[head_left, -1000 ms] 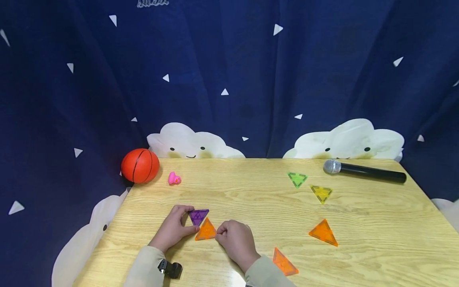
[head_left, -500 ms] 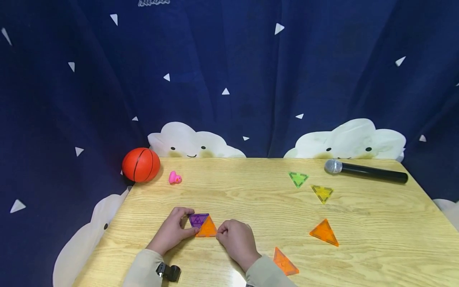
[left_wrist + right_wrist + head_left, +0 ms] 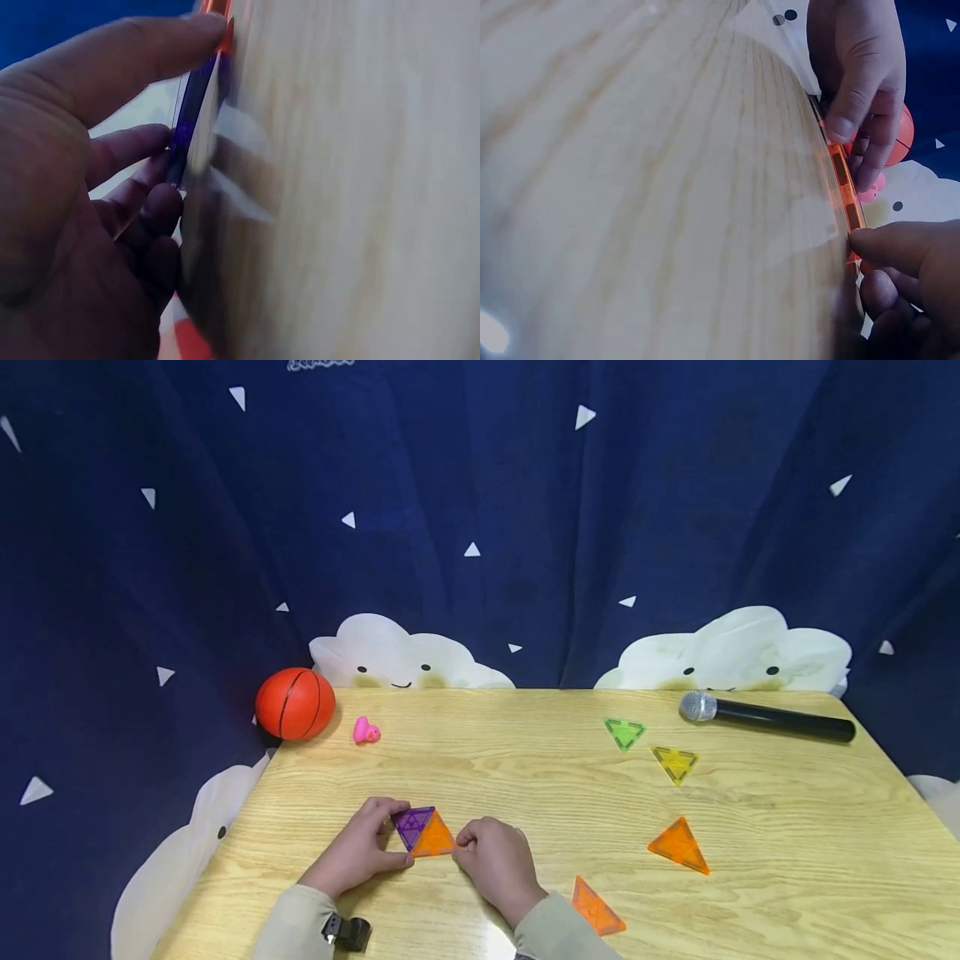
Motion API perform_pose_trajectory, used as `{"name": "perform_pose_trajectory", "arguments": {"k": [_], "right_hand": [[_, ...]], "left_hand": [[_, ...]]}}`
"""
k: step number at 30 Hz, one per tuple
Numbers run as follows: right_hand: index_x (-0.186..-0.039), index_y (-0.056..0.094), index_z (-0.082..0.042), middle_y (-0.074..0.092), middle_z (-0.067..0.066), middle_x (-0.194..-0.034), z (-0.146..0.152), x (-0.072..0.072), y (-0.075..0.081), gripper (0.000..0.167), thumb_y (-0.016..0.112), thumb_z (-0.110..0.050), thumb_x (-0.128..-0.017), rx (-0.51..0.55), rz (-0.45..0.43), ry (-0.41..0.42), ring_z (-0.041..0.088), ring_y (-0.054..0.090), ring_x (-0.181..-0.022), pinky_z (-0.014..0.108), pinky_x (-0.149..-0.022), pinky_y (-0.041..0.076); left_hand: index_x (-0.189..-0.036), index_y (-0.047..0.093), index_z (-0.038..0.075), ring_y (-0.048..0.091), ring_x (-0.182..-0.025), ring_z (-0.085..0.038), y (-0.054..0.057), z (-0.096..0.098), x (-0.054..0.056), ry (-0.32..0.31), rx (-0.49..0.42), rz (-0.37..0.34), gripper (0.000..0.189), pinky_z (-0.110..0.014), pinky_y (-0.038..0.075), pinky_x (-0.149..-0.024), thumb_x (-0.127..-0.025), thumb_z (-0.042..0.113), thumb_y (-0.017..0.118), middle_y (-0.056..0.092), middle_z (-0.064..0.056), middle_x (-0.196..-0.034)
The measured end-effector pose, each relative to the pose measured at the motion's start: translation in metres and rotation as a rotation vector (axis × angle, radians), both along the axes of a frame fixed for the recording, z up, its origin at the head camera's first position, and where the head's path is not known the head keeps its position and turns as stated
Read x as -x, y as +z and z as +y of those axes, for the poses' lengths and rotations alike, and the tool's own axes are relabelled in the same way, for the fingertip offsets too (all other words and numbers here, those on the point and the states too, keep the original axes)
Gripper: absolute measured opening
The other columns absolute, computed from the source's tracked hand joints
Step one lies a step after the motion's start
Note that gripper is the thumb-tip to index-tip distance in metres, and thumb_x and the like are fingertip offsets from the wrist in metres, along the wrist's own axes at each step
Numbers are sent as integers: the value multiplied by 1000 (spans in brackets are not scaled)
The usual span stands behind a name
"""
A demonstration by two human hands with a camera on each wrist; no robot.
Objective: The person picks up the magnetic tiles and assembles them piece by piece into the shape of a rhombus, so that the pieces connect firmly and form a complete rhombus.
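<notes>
A purple triangular magnetic tile (image 3: pixel 412 825) and an orange triangular magnetic tile (image 3: pixel 434 837) lie flat in the head view, edge against edge. My left hand (image 3: pixel 358 850) holds the purple one between fingers at its far left corner and the thumb by the near corner where both tiles meet. From the left wrist, the thumb reaches the orange tile's corner, while fingers touch the purple edge (image 3: pixel 187 124). My right hand (image 3: pixel 497 867) pinches the orange tile's right corner between thumb and curled fingers; the right wrist view shows that tile's edge (image 3: pixel 845 187) between both hands.
Two more orange triangles (image 3: pixel 678 846) lie right of the hands, one near my right sleeve. Farther back are a yellow triangle (image 3: pixel 676 764), a green triangle (image 3: pixel 625 733) and a microphone (image 3: pixel 780 718). A small basketball (image 3: pixel 296 703) and pink toy duck (image 3: pixel 365 731) sit at the back left.
The purple and orange tiles, earlier apart along their facing sides, have come together edge to edge. My left thumb has slid nearer to me, down to their shared corner. The right hand hardly moved.
</notes>
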State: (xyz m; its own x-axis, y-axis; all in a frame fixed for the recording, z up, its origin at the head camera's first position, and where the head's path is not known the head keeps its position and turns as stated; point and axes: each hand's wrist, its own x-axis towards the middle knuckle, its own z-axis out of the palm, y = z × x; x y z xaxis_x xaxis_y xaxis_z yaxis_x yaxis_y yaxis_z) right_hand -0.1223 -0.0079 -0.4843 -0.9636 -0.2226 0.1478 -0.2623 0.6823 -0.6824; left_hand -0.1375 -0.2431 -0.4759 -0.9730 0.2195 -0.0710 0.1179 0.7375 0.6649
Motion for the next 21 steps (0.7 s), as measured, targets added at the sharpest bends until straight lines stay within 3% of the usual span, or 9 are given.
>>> {"name": "perform_pose_trajectory", "arguments": {"k": [9, 13, 16, 21], "right_hand": [[-84, 76, -15, 60, -14, -70, 1, 0, 3, 8, 82, -17, -79, -9, -23, 23, 1, 51, -63, 30, -68, 46], [-85, 75, -12, 61, -11, -72, 4, 3, 8, 8, 81, -15, -81, -30, -79, 48, 5, 52, -63, 29, -64, 48], [-86, 73, -11, 58, -9, -71, 8, 7, 13, 9, 80, -16, -84, -68, -133, 78, 8, 49, -61, 28, -59, 47], [-85, 71, -14, 64, -8, -78, 15, 9, 18, 10, 80, -20, -84, -155, -151, 101, 7, 55, -65, 31, -60, 51]], "left_hand": [[-137, 58, 10, 54, -106, -21, 2, 1, -2, -16, -1, -21, 72, -43, 47, -94, -74, 23, 91, 52, -4, -123], [-135, 59, 10, 54, -106, -21, 1, 5, -1, -10, -2, -4, 71, -45, 47, -95, -73, 22, 91, 52, -4, -122], [-134, 60, 10, 54, -106, -20, -1, 10, 0, -10, -1, 12, 69, -45, 46, -96, -73, 21, 91, 53, -4, -121], [-131, 62, 8, 53, -104, -20, -2, 18, 1, -26, 1, 37, 67, -45, 47, -95, -72, 19, 91, 54, -5, -119]]}}
